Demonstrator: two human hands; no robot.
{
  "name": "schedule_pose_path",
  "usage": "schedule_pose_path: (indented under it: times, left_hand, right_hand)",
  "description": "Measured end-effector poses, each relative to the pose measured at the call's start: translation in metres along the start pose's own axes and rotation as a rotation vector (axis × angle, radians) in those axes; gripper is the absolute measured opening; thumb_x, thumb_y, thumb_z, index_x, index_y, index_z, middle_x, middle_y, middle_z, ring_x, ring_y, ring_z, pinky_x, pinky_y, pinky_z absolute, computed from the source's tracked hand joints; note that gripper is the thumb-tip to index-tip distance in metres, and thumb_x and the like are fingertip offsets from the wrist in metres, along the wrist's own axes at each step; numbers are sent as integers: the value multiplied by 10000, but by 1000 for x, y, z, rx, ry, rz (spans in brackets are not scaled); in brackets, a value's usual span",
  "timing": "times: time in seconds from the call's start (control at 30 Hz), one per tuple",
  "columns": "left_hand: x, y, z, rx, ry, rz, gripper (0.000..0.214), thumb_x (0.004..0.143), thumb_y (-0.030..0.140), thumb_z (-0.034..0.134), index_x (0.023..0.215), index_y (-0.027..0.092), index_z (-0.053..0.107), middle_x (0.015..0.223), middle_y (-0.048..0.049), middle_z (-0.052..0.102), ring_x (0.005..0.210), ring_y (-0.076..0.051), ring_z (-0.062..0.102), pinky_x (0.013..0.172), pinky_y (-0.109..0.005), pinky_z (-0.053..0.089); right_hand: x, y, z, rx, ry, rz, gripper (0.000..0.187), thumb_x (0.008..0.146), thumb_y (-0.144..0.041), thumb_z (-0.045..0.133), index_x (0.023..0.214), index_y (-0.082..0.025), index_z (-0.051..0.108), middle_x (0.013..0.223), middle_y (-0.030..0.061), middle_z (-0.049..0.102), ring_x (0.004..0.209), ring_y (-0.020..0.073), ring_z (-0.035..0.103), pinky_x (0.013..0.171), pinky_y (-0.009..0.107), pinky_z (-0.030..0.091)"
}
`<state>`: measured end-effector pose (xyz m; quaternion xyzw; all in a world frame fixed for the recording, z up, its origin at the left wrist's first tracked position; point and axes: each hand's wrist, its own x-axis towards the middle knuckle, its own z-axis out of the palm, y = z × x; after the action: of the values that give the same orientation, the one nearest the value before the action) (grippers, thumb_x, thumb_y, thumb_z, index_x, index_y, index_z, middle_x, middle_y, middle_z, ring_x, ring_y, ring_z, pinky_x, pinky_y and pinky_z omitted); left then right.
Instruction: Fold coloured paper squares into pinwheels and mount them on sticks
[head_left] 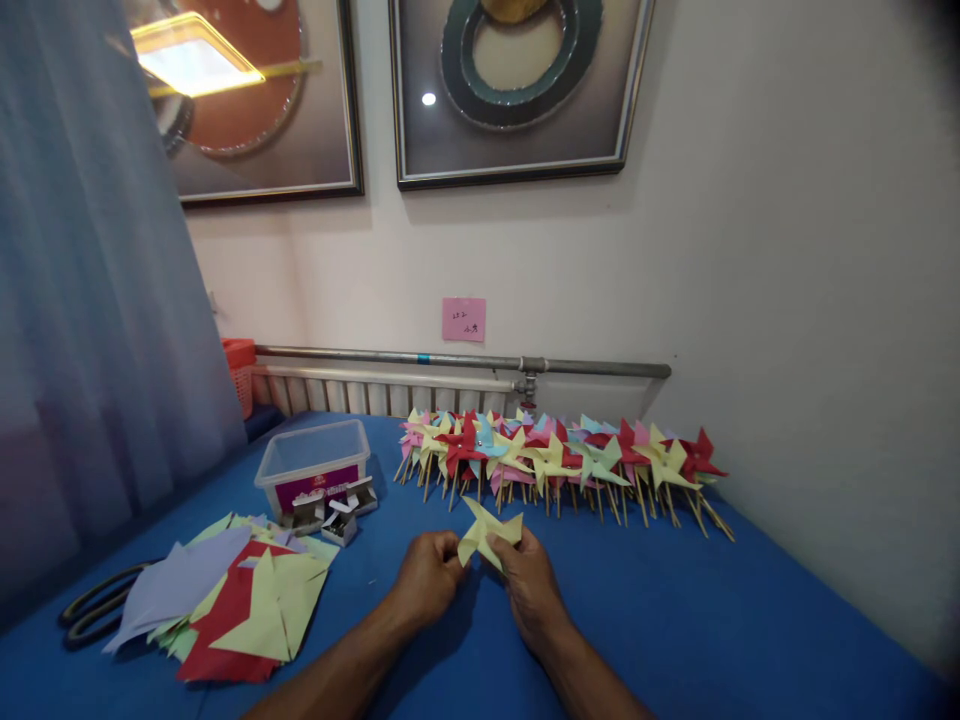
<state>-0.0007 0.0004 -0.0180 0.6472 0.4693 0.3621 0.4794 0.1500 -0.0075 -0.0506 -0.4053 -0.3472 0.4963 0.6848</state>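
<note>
Both of my hands meet over the blue table (675,620) and hold a yellow paper pinwheel (489,530) between them. My left hand (426,580) pinches its left side with closed fingers. My right hand (529,585) grips its lower right part, fingers closed too. Behind the hands, a long row of finished red, yellow, blue and pink pinwheels on wooden sticks (562,460) lies along the wall.
A pile of cut coloured paper sheets (232,600) lies at the left, with black scissors (97,610) beside it. A clear plastic box (313,465) and several small open cardboard boxes (337,510) stand behind the pile. A radiator and pipe (465,362) run along the wall.
</note>
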Motion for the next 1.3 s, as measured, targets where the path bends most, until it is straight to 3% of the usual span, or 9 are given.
schedule_pose_path:
  times: [0.23, 0.57, 0.83, 1.1, 1.3]
  left_hand:
    - [2, -2, 0, -3, 3, -5, 268, 752, 370, 663, 622, 192, 510, 496, 58, 415, 498, -93, 349, 493, -230, 231]
    - [1, -3, -1, 27, 0, 8, 230, 762, 353, 637, 643, 192, 524, 519, 62, 414, 507, -96, 351, 511, -238, 245]
    - [-3, 5, -3, 108, 34, 93, 230, 744, 356, 589, 604, 190, 517, 543, 46, 423, 552, -107, 342, 538, -244, 258]
    - [-5, 10, -2, 118, 45, 90, 223, 756, 329, 575, 589, 201, 502, 537, 46, 425, 540, -106, 338, 539, -248, 270]
    - [-4, 3, 0, 58, 29, 66, 226, 750, 347, 584, 607, 205, 482, 532, 55, 404, 524, -100, 336, 522, -241, 253]
  right_hand:
    - [-5, -11, 5, 43, 13, 83, 360, 624, -358, 887, 901, -186, 735, 871, 59, 792, 768, 245, 736, 730, 340, 585]
    - [-3, -8, 4, 29, 28, 74, 358, 621, -372, 889, 883, -192, 723, 835, 50, 786, 776, 260, 740, 730, 355, 595]
    - [-5, -12, 7, 38, 43, 75, 364, 608, -360, 899, 877, -190, 724, 801, 39, 773, 767, 258, 735, 745, 367, 600]
    - [-4, -9, 5, 55, 52, 89, 357, 603, -349, 900, 865, -206, 704, 825, 37, 769, 794, 268, 741, 726, 378, 616]
    - [-1, -8, 5, 44, 75, 96, 363, 579, -337, 901, 851, -200, 704, 788, 31, 764, 736, 255, 732, 720, 382, 612]
